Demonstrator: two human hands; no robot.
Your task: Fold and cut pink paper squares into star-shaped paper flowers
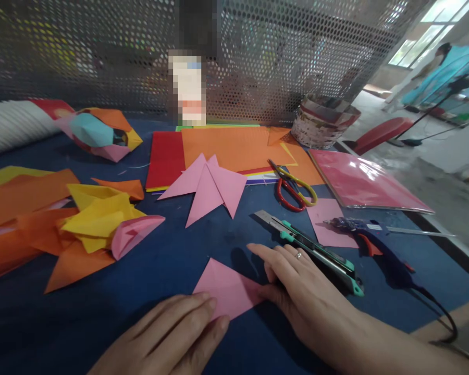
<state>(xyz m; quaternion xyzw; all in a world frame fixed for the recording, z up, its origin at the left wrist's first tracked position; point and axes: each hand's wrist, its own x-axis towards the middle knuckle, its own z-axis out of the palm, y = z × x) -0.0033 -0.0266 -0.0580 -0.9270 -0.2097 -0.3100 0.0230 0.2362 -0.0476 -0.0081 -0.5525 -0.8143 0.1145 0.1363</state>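
A folded pink paper [231, 290] lies on the dark blue table surface, one corner pointing away from me. The fingers of my left hand [172, 333] rest flat over its left and near side. My right hand [300, 291] touches the right corner with its thumb, its index finger stretched out above the table. Beyond the paper, several folded pink pieces [209, 185] lie overlapping. A green and black box cutter [316, 252] with its blade out lies just past my right hand. Scissors [295, 190] with red and yellow handles are farther back.
Orange and red sheets [222, 148] are stacked at the back. Folded yellow and orange paper [97, 216] lies left. On the right are a glue gun [386, 250], a pink square [330, 221] and a wrapped pink pack [367, 179]. A woven basket [322, 122] stands by the metal mesh.
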